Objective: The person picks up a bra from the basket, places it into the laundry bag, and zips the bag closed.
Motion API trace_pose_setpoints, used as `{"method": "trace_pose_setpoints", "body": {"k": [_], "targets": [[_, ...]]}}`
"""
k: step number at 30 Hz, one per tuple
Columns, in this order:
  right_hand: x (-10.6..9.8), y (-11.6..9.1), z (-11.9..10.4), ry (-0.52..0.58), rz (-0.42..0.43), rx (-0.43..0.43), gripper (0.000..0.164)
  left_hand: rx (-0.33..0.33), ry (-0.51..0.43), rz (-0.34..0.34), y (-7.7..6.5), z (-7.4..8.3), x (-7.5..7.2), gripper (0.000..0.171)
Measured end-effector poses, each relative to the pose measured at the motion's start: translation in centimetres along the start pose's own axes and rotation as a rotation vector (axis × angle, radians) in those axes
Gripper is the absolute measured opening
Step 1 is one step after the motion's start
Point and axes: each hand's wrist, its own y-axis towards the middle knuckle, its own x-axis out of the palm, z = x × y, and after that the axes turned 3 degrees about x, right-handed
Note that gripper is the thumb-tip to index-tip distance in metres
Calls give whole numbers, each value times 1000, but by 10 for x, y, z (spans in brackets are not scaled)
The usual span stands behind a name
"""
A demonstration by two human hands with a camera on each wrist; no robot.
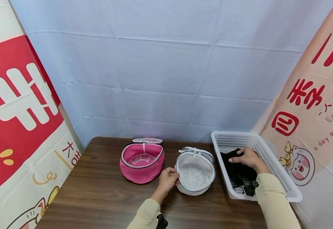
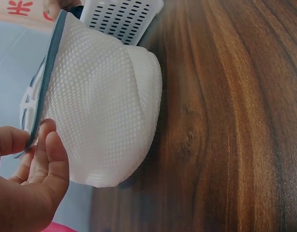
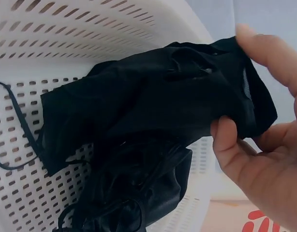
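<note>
My left hand (image 1: 167,181) pinches the grey zipper edge of a round white mesh laundry bag (image 1: 193,192) on the table. This bag stands unzipped, its lid folded back behind it. In the left wrist view, thumb and fingers meet on the zipper tape (image 2: 48,72). My right hand (image 1: 248,158) reaches into a white perforated basket (image 1: 279,170) and grips one end of a black cloth garment (image 3: 153,96). That end is raised in the right wrist view, while another black piece with thin straps (image 3: 134,188) lies beneath it in the basket.
A pink mesh laundry bag (image 1: 140,178), its lid also folded back, stands left of the white one. All of them sit on a brown wooden table (image 1: 97,190). A pale blue cloth (image 1: 160,70) hangs behind, with printed cloths at both sides.
</note>
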Motion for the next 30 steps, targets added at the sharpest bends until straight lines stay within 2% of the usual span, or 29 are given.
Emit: {"method": "trace_pose_setpoints", "body": {"k": [3,9,15,17,19,22,24,27,30], "targets": [[-1,-1,-1,-66,17,-22,64,-13,-9,7,4,-9,0,8],[0,-3,2,-124,57,-109,45,-29,-42,5,5,-10,1,8],[1,-4,12,-169,104,-293,24,-35,-63,-6,4,-7,-1,7],[1,-4,15,-190,119,-321,18,-36,-63,-6,4,-7,-1,6],[1,-5,15,-199,111,-295,13,-38,-67,-9,4,-7,-2,6],[1,-7,14,-187,79,-211,10,-35,-67,-11,4,-6,-3,7],[1,-8,12,-163,68,-163,22,-33,-66,-13,4,-5,-3,8],[2,-9,9,-165,64,-134,41,-29,-64,-13,4,-4,-3,9],[3,-8,7,-189,60,-131,44,-31,-66,-14,5,-4,-3,9]]}}
